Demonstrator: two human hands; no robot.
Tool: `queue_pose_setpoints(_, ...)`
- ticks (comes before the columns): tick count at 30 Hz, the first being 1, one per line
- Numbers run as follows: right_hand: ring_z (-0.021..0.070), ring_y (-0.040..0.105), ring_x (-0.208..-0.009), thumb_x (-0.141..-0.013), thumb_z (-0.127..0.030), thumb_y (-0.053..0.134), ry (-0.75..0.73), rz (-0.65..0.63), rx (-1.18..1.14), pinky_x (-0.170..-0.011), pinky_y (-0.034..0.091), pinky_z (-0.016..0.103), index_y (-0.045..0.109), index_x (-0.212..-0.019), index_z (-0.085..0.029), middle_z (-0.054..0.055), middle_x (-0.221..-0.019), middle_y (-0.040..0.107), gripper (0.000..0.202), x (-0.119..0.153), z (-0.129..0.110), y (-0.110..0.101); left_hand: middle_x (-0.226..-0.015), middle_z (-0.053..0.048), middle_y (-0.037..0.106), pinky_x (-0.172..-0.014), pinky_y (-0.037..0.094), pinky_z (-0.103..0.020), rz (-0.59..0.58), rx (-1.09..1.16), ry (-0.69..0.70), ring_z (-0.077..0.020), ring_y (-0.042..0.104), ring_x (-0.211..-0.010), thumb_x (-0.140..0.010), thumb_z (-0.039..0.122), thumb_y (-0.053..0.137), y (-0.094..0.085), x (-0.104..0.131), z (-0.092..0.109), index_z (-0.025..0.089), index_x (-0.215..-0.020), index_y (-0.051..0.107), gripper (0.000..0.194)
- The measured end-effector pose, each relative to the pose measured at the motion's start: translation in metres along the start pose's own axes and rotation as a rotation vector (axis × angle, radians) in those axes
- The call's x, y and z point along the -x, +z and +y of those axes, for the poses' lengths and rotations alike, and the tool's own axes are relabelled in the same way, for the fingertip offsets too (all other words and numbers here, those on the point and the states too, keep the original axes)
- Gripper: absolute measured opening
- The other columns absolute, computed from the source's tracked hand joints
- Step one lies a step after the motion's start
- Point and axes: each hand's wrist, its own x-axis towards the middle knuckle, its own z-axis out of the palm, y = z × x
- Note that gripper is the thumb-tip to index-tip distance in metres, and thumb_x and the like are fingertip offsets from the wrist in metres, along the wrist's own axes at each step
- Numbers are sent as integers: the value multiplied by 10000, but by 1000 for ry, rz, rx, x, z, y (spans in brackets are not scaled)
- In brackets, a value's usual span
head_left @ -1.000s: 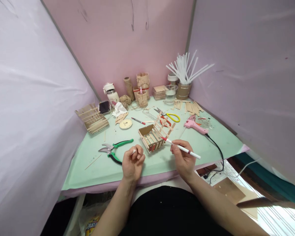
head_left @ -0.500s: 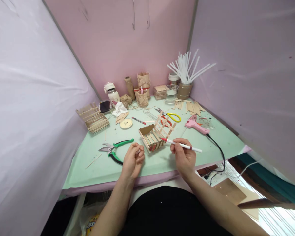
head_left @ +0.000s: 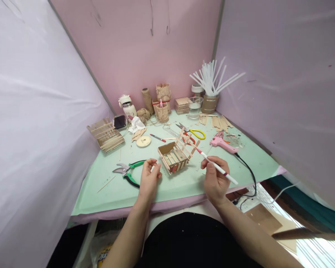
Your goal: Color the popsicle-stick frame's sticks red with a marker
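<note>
My right hand grips a white marker pen with a red tip and a dark red band. Its tip points up and left, close to the upright lattice of a small basket made of craft sticks. Whether tip and lattice touch, I cannot tell. Some front slats of the basket look red. Left of the basket, my left hand rests with loosely bent fingers, thumb apart, nothing visible in it. It partly covers the green-handled pruning shears.
Yellow-handled scissors lie behind the basket, and a pink glue gun with a black cable lies right. A stick-built piece stands left. Farther back are a clear cup, loose craft sticks and a pot of white sticks.
My right hand has moved right and slightly down, tilting the marker pen more steeply, its tip now farther right. My left hand has shifted slightly left, its fingers and thumb loosening.
</note>
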Motion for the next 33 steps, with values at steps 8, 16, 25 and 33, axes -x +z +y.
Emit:
queue_pose_setpoints(8, 109, 476, -565, -984, -448, 559, 216, -152, -124, -528, 378, 261, 580, -818, -214, -26, -660, 530, 287, -4, -13, -10, -781, 41, 522, -577, 389, -209, -107, -237, 197, -72, 437, -613, -861, 394, 671, -1, 21, 22, 202, -985, 585, 244)
queue_pose_setpoints(16, 116, 477, -660, -988, -463, 556, 434, -323, -207, -602, 385, 275, 592, -793, -207, 3, -780, 554, 323, -15, -9, -14, -746, 47, 493, -629, 406, -225, -188, -458, 200, -99, 460, -649, -860, 388, 639, -4, 12, 20, 197, -1044, 576, 273)
queue_pose_setpoints(25, 94, 425, -606, -927, -536, 636, 511, -293, -225, -551, 332, 253, 613, -788, -201, -16, -709, 511, 364, -14, -4, -17, -764, 44, 466, -674, 431, -236, -161, -630, 352, -110, 471, -668, -914, 339, 564, -6, 16, 29, 211, -1100, 581, 226)
queue_pose_setpoints(33, 73, 412, -523, -863, -604, 687, 545, -137, -250, -496, 318, 223, 620, -787, -202, -49, -580, 480, 415, -14, -1, -13, -1010, -5, 512, -752, 453, -292, -613, -1122, 314, -152, 512, -759, -839, 293, 676, -18, -6, 38, 350, -1465, 462, 664)
